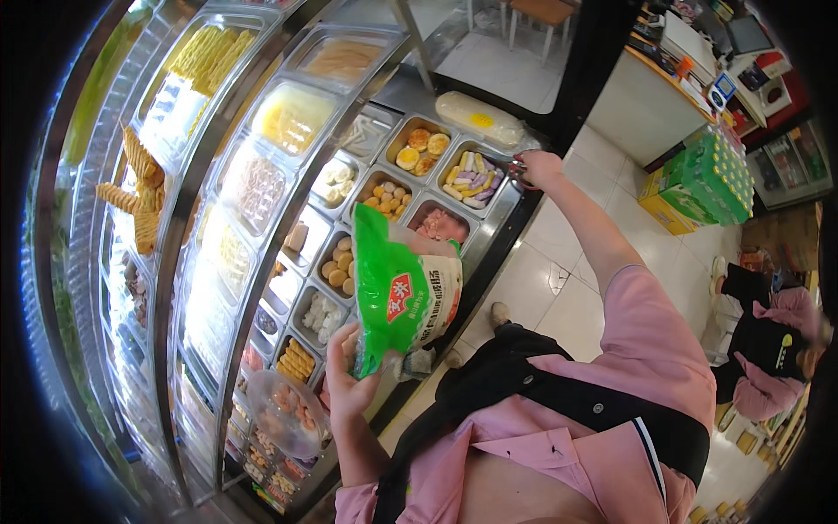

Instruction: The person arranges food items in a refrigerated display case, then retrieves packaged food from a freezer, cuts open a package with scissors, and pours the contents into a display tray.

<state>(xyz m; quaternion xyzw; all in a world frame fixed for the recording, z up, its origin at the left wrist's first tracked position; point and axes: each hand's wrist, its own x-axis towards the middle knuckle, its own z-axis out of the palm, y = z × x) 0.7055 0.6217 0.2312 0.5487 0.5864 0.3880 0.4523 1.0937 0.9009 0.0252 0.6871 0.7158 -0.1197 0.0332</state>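
My left hand (349,376) grips the lower corner of a green and white plastic food bag (396,288) that bears printed writing. The bag is held tilted over metal food pans and hides part of them. At the counter's front edge, my right hand (543,170) is closed on a pair of red-handled scissors (519,171). Beside the scissors is a pan of purple, yellow and white pieces (473,178). A pan of pink meat pieces (440,224) shows just beyond the bag. Past the right hand lies a long clear plastic package (481,121) with a yellow sticker.
Shelves with clear plastic bins (288,118) rise on the left, and skewers (141,190) stick out there. A round clear lid (287,412) lies over the nearer pans. On the tiled floor (556,281) stand green bottle packs (704,177). A seated person (766,347) is at right.
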